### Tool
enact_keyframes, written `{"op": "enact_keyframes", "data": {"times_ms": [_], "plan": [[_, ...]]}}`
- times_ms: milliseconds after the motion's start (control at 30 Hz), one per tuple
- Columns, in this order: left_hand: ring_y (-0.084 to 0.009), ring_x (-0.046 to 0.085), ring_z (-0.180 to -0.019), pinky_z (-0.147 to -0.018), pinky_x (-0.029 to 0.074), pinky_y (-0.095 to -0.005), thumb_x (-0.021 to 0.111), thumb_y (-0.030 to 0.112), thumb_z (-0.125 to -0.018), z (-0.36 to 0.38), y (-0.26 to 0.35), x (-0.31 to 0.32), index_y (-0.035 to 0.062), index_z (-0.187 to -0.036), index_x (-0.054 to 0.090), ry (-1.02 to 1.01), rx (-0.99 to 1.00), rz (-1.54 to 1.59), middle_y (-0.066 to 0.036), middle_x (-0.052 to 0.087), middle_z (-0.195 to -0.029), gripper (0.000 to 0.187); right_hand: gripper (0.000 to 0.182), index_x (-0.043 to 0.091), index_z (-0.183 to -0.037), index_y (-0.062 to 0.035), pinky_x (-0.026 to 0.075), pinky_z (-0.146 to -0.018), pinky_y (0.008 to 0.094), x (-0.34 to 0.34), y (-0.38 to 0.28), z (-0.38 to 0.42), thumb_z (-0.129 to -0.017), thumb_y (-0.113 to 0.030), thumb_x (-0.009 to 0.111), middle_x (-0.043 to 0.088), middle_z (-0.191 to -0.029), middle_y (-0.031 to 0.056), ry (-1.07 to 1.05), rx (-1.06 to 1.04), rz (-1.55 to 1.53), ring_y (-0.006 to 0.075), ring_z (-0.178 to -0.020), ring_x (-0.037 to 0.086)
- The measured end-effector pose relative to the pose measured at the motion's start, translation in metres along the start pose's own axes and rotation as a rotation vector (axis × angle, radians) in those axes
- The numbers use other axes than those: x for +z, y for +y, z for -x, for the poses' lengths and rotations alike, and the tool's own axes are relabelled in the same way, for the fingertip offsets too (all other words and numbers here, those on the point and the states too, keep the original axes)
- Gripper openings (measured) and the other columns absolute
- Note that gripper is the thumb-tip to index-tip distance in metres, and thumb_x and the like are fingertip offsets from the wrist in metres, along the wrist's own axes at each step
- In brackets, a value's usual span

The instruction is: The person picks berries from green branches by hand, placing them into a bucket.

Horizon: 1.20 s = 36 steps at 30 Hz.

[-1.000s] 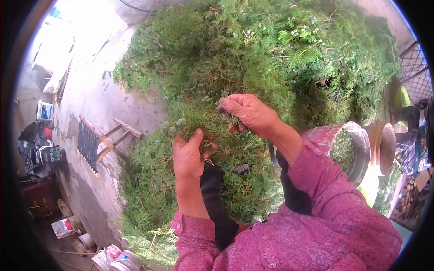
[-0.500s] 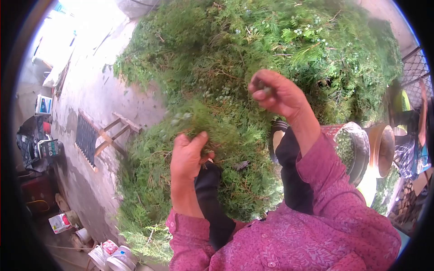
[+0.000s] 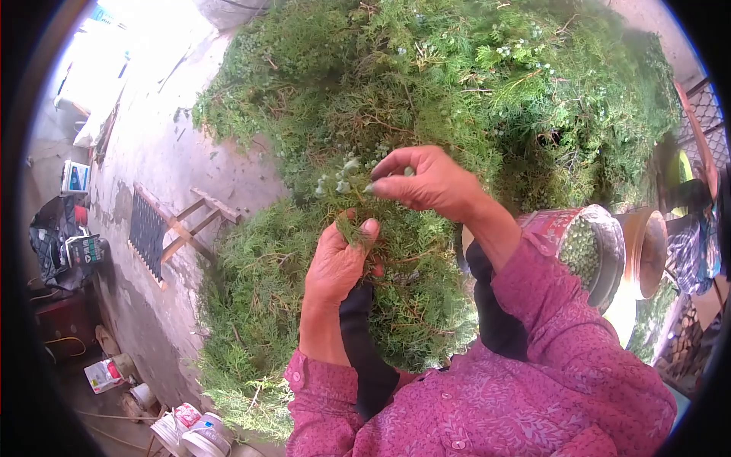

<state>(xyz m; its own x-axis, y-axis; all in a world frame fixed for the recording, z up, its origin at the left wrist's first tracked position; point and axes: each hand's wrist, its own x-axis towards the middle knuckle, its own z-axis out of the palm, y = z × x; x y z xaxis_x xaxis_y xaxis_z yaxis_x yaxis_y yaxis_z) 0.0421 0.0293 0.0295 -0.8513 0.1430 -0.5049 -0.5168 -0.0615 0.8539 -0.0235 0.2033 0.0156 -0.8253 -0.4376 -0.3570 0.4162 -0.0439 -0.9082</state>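
Observation:
My left hand (image 3: 335, 263) is closed around an evergreen sprig (image 3: 346, 202), with its scaly green foliage and pale green cones (image 3: 343, 183) standing up above the thumb. My right hand (image 3: 434, 183) is beside the top of the sprig, its thumb and index finger bent towards the cones. A pale green cone shows at its fingertips, and something green sits in the curl of its fingers. Below both hands spreads a large heap of cut evergreen branches (image 3: 434, 84), many bearing cones.
To the right, a red-and-white bucket (image 3: 609, 259) holds many green cones, next to a tan container (image 3: 647, 255). A wooden-framed folding stool (image 3: 148, 232) lies on the concrete floor (image 3: 221, 171) at left. White tubs (image 3: 205, 438) are at lower left.
My right hand has come down and left to the sprig, its fingers reaching to the cones. My left hand has shifted slightly right, still holding the sprig.

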Motion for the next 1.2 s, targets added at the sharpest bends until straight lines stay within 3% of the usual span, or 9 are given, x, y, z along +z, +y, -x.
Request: {"op": "enact_keyframes", "data": {"times_ms": [133,267,367,467,767,933,1033,1133,1200], "plan": [[-0.0108,0.051,-0.054,-0.040,0.038,-0.0230,0.058,0.025,-0.085,-0.001,-0.001,0.001,0.0001,-0.107,0.049,-0.015,-0.044,-0.003,-0.003,0.054,-0.075,0.034,0.025,0.061,-0.090,-0.0003,0.041,-0.060,0.0214,0.011,0.014,-0.007,-0.076,-0.019,0.068,0.056,-0.070,-0.0006,0.040,-0.226,0.296,0.0060,-0.068,0.050],[-0.0079,0.049,-0.058,-0.045,0.039,-0.0226,0.056,0.021,-0.087,-0.004,-0.008,-0.005,-0.0004,-0.099,0.053,0.135,0.054,-0.126,0.000,0.054,-0.073,0.025,0.022,0.061,-0.085,-0.0012,0.041,-0.054,0.0212,0.008,0.007,-0.002,-0.080,-0.022,0.064,0.055,-0.068,0.0003,0.104,-0.299,0.414,0.0051,-0.062,0.050],[-0.0065,0.048,-0.061,-0.052,0.039,-0.0222,0.058,0.021,-0.086,0.002,-0.003,-0.002,0.0004,-0.096,0.056,0.165,0.070,-0.275,0.001,0.055,-0.075,0.023,0.023,0.059,-0.081,-0.0027,0.041,-0.045,0.0187,-0.006,0.002,-0.003,-0.083,-0.026,0.059,0.056,-0.068,0.0019,0.242,-0.128,0.236,0.0055,-0.053,0.050],[-0.0055,0.047,-0.069,-0.059,0.039,-0.0220,0.059,0.021,-0.085,0.007,0.010,-0.004,0.0008,-0.096,0.056,0.092,-0.054,-0.149,0.003,0.055,-0.075,0.023,0.017,0.055,-0.091,-0.0065,0.039,-0.041,0.0161,-0.025,-0.003,-0.004,-0.085,-0.022,0.056,0.058,-0.074,0.0028,0.068,-0.090,-0.498,0.0074,-0.052,0.053],[-0.0043,0.046,-0.068,-0.060,0.039,-0.0208,0.059,0.019,-0.085,0.006,0.006,-0.002,-0.0002,-0.099,0.059,0.030,0.078,-0.312,0.004,0.055,-0.075,0.024,0.027,0.053,-0.098,-0.0050,0.035,-0.044,0.0159,-0.002,-0.002,-0.003,-0.077,-0.018,0.066,0.056,-0.078,0.0014,-0.023,-0.077,-0.198,0.0049,-0.058,0.051],[-0.0043,0.046,-0.068,-0.060,0.039,-0.0208,0.061,0.018,-0.084,0.002,-0.003,-0.006,-0.0006,-0.097,0.059,-0.020,0.068,-0.279,0.005,0.055,-0.076,0.023,0.026,0.057,-0.090,-0.0031,0.035,-0.044,0.0172,0.003,0.000,-0.001,-0.075,-0.021,0.069,0.053,-0.067,-0.0016,-0.062,-0.084,-0.194,0.0031,-0.053,0.047],[-0.0055,0.048,-0.069,-0.062,0.040,-0.0211,0.062,0.017,-0.082,0.006,-0.004,-0.006,0.0001,-0.096,0.059,0.018,0.085,-0.173,0.004,0.056,-0.076,0.022,0.024,0.057,-0.089,-0.0029,0.036,-0.044,0.0182,0.002,-0.003,0.000,-0.076,-0.021,0.068,0.052,-0.063,-0.0027,0.095,-0.153,0.019,0.0026,-0.051,0.044],[-0.0070,0.050,-0.072,-0.064,0.041,-0.0220,0.065,0.017,-0.080,0.016,-0.003,-0.001,0.0010,-0.094,0.060,0.120,0.057,-0.095,0.003,0.058,-0.077,0.021,0.020,0.057,-0.086,-0.0034,0.037,-0.043,0.0187,-0.010,0.001,-0.007,-0.077,-0.019,0.067,0.054,-0.064,-0.0012,0.304,-0.195,0.015,0.0045,-0.050,0.047],[-0.0079,0.052,-0.073,-0.066,0.042,-0.0228,0.066,0.016,-0.079,0.018,-0.003,-0.004,0.0013,-0.092,0.061,0.186,0.032,-0.051,0.002,0.059,-0.077,0.021,0.016,0.056,-0.085,-0.0043,0.040,-0.043,0.0191,-0.027,0.004,-0.011,-0.079,-0.017,0.063,0.057,-0.069,0.0014,0.147,-0.165,-0.507,0.0083,-0.052,0.051]]}}
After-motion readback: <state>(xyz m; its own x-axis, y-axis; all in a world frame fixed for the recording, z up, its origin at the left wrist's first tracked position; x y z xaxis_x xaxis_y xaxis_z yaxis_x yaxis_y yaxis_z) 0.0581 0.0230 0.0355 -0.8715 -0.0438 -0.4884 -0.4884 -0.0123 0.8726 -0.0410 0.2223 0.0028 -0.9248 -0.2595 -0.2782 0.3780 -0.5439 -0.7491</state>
